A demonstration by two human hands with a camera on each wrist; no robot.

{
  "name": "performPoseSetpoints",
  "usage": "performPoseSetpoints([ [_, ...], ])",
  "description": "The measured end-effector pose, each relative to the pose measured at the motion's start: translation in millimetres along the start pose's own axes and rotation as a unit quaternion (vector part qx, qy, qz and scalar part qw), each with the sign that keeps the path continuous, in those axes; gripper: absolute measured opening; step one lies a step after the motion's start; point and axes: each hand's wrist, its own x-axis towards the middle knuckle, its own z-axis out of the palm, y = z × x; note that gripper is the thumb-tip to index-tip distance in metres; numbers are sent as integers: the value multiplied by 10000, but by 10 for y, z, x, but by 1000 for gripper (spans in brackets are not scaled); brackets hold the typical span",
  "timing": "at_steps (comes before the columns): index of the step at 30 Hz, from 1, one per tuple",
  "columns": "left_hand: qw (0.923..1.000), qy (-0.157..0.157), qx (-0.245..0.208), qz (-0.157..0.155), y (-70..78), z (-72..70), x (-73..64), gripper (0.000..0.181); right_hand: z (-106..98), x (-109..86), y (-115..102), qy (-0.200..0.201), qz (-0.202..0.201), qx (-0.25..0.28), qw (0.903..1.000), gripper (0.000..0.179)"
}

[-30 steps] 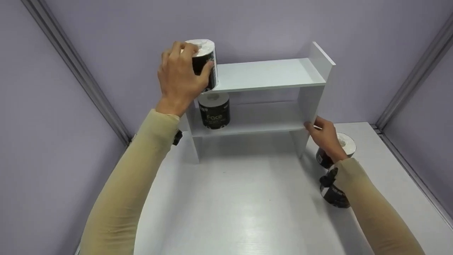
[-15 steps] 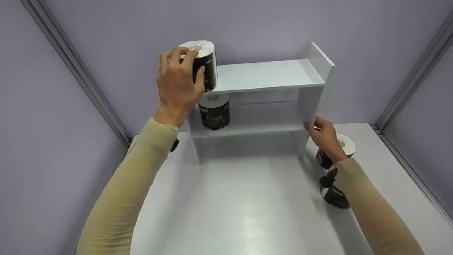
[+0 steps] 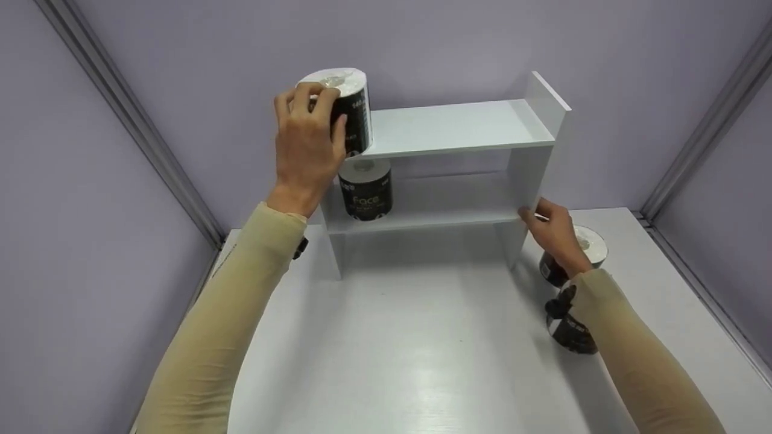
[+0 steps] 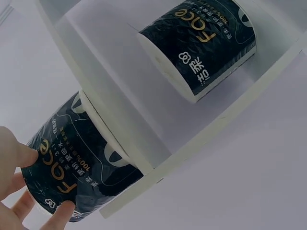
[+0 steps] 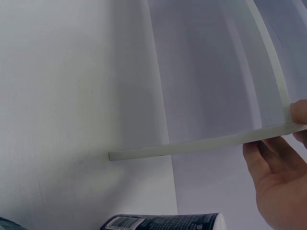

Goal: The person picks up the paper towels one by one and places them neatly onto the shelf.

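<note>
My left hand (image 3: pixel 306 144) holds a black-wrapped toilet paper roll (image 3: pixel 353 123) at the left end of the white shelf's top board (image 3: pixel 458 129). Its fingers bend over the roll's rim, with the thumb on the front of the wrapper. In the left wrist view, fingertips lie against the lower end of this roll (image 4: pixel 72 158). My right hand (image 3: pixel 553 232) pinches the front edge of the shelf's right side panel (image 3: pixel 531 175), thumb on the inner side and fingers outside. Below the held roll, a second roll (image 3: pixel 365 190) stands upright on the middle board.
Two more rolls are on the white table (image 3: pixel 392 349) to the right: a farther roll (image 3: pixel 594 244) partly behind my right hand, and a nearer roll (image 3: pixel 573 334) partly under the forearm. A purple-grey wall (image 3: pixel 422 48) stands behind the shelf.
My left hand has slid down and back on the held roll, baring more of its white top and front label. The right hand and the shelf stay in place.
</note>
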Motion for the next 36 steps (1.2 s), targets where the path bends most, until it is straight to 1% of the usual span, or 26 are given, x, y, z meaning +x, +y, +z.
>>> performPoseSetpoints([
  [2, 10000, 34, -8, 33, 4, 7, 3, 27, -2, -4, -3, 13, -7, 38, 10000, 54],
  [6, 10000, -3, 14, 45, 15, 24, 9, 28, 2, -6, -3, 25, 2, 39, 10000, 53],
  [13, 9997, -61, 215, 123, 22, 66, 22, 28, -14, 25, 7, 11, 103, 0, 9999, 53],
  [19, 9997, -89, 197, 140, 43, 113, 61, 28, -31, 33, 3, 32, 180, -14, 9998, 54],
  [27, 9998, 54, 155, 151, 10, 161, 51, 29, -4, 25, -4, -14, 68, 8, 10000, 54],
  [33, 9995, 68, 288, 142, -15, 175, 52, 30, -1, 21, -7, -83, -62, -83, 9999, 55],
  [36, 9996, 118, 249, 94, -25, 196, 61, 30, 3, 23, -16, -60, -53, -131, 9999, 55],
])
